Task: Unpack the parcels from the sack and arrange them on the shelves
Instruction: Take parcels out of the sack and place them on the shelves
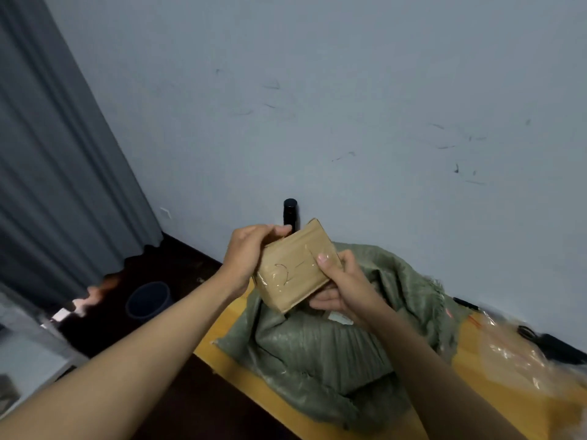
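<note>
Both hands up over the sack, sharing one parcel. Left hand (246,254) curled round the 9 o'clock edge of a flat brown cardboard parcel wrapped in clear tape (295,269), thumb laid across its far top edge, fingers hidden behind. Right hand (344,289) gripping the same parcel from 4 o'clock, thumb pressed on the taped front face, fingers tucked under the lower edge. Parcel held clear of everything, tilted, front face toward the camera, faint handwriting on it, too dim to read.

Directly below, at 6 o'clock from the parcel, a crumpled green woven plastic sack (320,354), mouth open toward the wall, slumped on a yellow wooden surface (219,331). Pale label or paper (341,318) just visible in the sack's mouth, under the right hand.

At 12 o'clock behind the parcel, a black cylindrical object (290,212) upright against the grey scuffed wall (349,106). At 3 o'clock on the surface, a crinkled clear plastic bag (521,354), blurred, with dark cables or gear (552,344) beyond it near the wall.

At 9 o'clock, long grey pleated curtain (60,160) hanging to the dark floor; beneath its hem, a dark round bin (147,300), well apart from the sack.
</note>
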